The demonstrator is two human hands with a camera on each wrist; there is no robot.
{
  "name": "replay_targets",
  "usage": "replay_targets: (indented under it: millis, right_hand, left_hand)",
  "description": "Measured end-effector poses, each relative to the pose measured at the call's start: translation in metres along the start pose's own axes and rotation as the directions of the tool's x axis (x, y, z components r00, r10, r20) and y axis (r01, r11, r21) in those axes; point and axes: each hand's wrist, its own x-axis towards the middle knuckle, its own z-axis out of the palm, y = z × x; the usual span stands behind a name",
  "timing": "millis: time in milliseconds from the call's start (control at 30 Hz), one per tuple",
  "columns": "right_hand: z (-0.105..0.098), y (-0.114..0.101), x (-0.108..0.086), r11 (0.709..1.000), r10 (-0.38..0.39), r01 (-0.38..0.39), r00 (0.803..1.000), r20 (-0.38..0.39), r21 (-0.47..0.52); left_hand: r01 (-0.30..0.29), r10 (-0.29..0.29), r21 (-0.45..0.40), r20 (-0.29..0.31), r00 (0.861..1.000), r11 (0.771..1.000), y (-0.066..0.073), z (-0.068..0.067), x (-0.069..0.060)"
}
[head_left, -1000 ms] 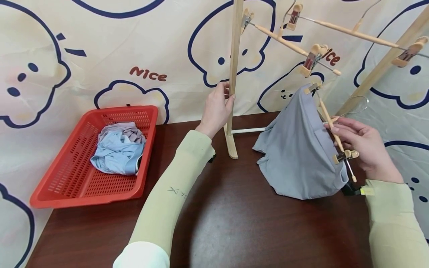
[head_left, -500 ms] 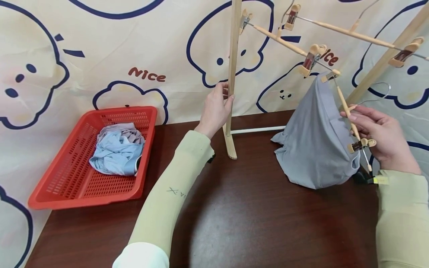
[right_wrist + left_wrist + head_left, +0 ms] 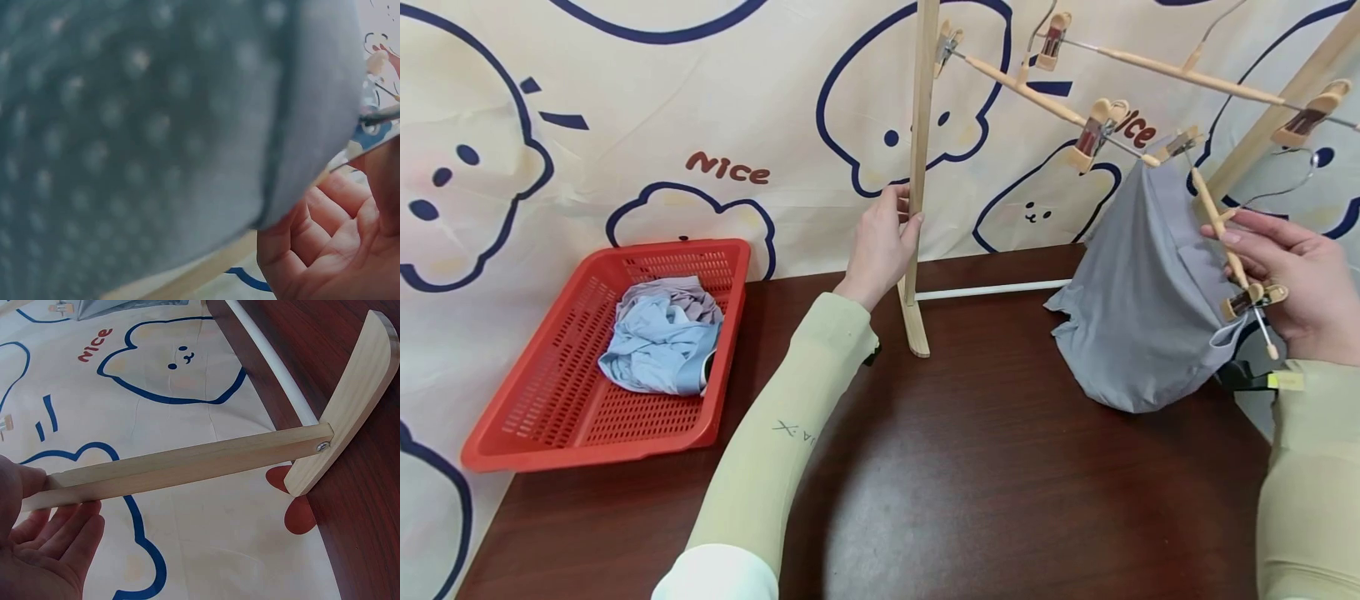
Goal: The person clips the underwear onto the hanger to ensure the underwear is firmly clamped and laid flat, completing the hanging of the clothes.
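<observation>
The left hand [image 3: 882,246] grips a wooden upright post [image 3: 922,125] of the rack; in the left wrist view, the thumb and fingers of that hand [image 3: 53,540] lie on both sides of the post [image 3: 187,465]. On the right, the right hand [image 3: 1296,275] pinches the bar of a clip hanger [image 3: 1213,212]. A grey garment [image 3: 1142,292] hangs from the hanger's two clips, above the table's right part. The garment [image 3: 156,125] fills most of the right wrist view, beside the curled fingers of the right hand [image 3: 331,244].
A red basket [image 3: 726,375] at the left holds crumpled blue [image 3: 658,346] and mauve cloth. Two clip hangers [image 3: 1037,96] [image 3: 1195,75] hang at the top right, near the slanted right post [image 3: 1262,125]. A white rod [image 3: 992,290] runs low from the left post's foot.
The right hand has moved right and slightly up with the hanger and grey garment, uncovering more of the white rod. The left hand stays on the post.
</observation>
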Motion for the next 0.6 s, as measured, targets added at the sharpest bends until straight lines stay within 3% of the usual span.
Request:
replay_targets:
  millis: [200,367,533,600]
  right_hand:
    - [-0.008,-0.007,0.007,0.987,-0.059,0.055,0.998,0.018,0.150]
    - [-0.010,-0.017,0.014,0.986,-0.084,0.081,0.996,0.013,0.144]
    - [-0.015,-0.033,0.023,0.991,-0.052,0.049,0.998,0.027,0.128]
    - [-0.015,-0.038,0.028,0.985,-0.043,0.037,0.998,0.035,0.167]
  left_hand:
    - [0.003,-0.003,-0.010,0.004,1.000,1.000,0.000,0.000,0.000]
    - [0.006,-0.006,-0.012,0.001,1.000,1.000,-0.001,0.001,0.000]
    - [-0.001,0.001,-0.013,-0.003,1.000,1.000,-0.001,0.001,0.000]
    - [-0.006,0.006,-0.014,-0.006,1.000,1.000,-0.001,0.001,0.000]
